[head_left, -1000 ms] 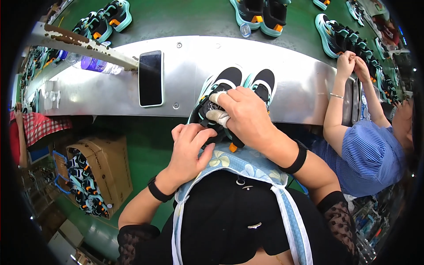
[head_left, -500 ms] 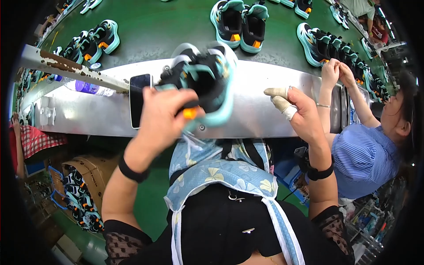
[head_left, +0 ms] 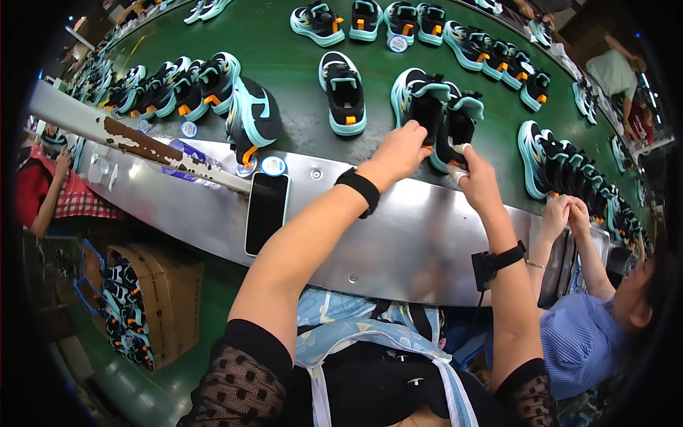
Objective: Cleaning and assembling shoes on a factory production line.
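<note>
A pair of black and teal children's shoes (head_left: 437,114) stands on the green conveyor belt (head_left: 284,57) just past the metal ledge. My left hand (head_left: 402,148) rests on the heel of the left shoe of the pair, fingers curled over it. My right hand (head_left: 475,178) touches the heel of the right shoe (head_left: 459,124); a white wrap covers one fingertip. Both wrists wear black bands.
Several more black and teal shoes line the belt all around. A black phone (head_left: 266,211) lies on the metal ledge (head_left: 398,242). A person in a blue shirt (head_left: 580,341) works at my right. A cardboard box of shoes (head_left: 142,306) stands lower left.
My hands have carried the pair of shoes up from my lap over the ledge and set it down on the belt; both arms are now stretched forward.
</note>
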Available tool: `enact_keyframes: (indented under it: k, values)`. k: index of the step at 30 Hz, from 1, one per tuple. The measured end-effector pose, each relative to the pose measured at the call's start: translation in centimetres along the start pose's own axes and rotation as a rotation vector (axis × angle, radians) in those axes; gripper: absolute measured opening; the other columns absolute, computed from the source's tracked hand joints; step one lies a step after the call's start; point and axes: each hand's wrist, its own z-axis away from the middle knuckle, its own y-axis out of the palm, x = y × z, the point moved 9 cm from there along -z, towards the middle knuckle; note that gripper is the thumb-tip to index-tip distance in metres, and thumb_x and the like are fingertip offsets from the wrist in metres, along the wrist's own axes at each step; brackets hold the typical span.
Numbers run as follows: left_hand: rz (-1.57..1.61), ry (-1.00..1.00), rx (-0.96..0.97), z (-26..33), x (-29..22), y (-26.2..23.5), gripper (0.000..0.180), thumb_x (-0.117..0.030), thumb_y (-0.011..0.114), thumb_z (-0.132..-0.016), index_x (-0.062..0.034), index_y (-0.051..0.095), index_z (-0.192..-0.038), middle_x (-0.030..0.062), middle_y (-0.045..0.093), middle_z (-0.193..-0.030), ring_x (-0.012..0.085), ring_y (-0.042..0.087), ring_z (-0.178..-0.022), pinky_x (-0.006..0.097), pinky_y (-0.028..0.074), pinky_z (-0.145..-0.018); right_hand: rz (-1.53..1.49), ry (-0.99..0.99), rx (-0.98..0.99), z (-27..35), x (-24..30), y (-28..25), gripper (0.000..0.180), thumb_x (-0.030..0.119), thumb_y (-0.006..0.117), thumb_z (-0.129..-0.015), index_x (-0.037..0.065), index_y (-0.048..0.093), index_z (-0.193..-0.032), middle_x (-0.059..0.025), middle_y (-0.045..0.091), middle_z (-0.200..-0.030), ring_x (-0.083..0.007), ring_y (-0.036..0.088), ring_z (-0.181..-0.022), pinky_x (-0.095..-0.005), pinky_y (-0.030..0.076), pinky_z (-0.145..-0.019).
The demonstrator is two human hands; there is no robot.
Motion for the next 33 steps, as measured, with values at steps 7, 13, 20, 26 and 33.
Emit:
enact_keyframes:
  k: [7, 13, 20, 26, 33]
  values:
    - [0.286, 0.066, 0.236, 8.6, -4.6, -5.4, 0.012, -0.014, 0.067, -0.085, -0.0057, 0.067, -0.094, 0.0143, 0.066, -0.100, 0.0297, 0.066, -0.089, 0.039, 0.051, -0.080, -0.255, 0.049, 0.188, 7.4, 5.3, -4.3, 0.024, 0.017, 0.077, -0.082, 0.004, 0.069, -0.101, -0.0145, 0.069, -0.085, -0.0243, 0.066, -0.073, -0.0339, 0.051, -0.069]
    - [0.047, 0.058, -0.434, 9.7, -3.8, -12.8, 0.017, -0.012, 0.069, -0.082, -0.0037, 0.064, -0.097, 0.0137, 0.062, -0.092, 0.0330, 0.062, -0.087, 0.041, 0.049, -0.078, -0.160, -0.005, 0.302, 15.6, 7.9, -3.9, 0.026, 0.016, 0.082, -0.074, 0.008, 0.067, -0.094, -0.0122, 0.062, -0.072, -0.0298, 0.062, -0.064, -0.0383, 0.048, -0.058]
    - [-0.665, -0.840, -0.950, 12.6, 10.7, -20.3, 0.089, -0.035, 0.076, -0.079, -0.0166, 0.027, -0.152, 0.0320, 0.022, -0.150, 0.0484, 0.029, -0.136, 0.058, 0.031, -0.106, -0.174, 0.035, 0.334, 19.2, 7.2, -1.5, 0.028, 0.009, 0.077, -0.073, 0.009, 0.064, -0.097, -0.0116, 0.060, -0.073, -0.0315, 0.062, -0.064, -0.0410, 0.047, -0.058]
    - [-0.695, -0.867, -0.598, 11.2, 14.4, -19.1, 0.083, -0.032, 0.082, -0.071, -0.0197, 0.045, -0.144, 0.0292, 0.021, -0.152, 0.0457, 0.036, -0.130, 0.053, 0.029, -0.105, -0.225, 0.065, 0.424, 19.6, 5.2, -0.6, 0.035, -0.001, 0.070, -0.068, 0.008, 0.063, -0.101, -0.0124, 0.060, -0.073, -0.0307, 0.062, -0.064, -0.0393, 0.049, -0.059]
    - [-0.865, -0.168, -0.597, 5.1, 3.2, -17.8, 0.059, -0.019, 0.081, -0.070, -0.0125, 0.061, -0.125, 0.0178, 0.044, -0.141, 0.0404, 0.035, -0.133, 0.057, 0.030, -0.105, -0.204, 0.115, 0.475, 19.2, 5.0, -0.8, 0.036, -0.001, 0.067, -0.067, 0.009, 0.063, -0.101, -0.0120, 0.060, -0.073, -0.0319, 0.062, -0.065, -0.0399, 0.048, -0.059]
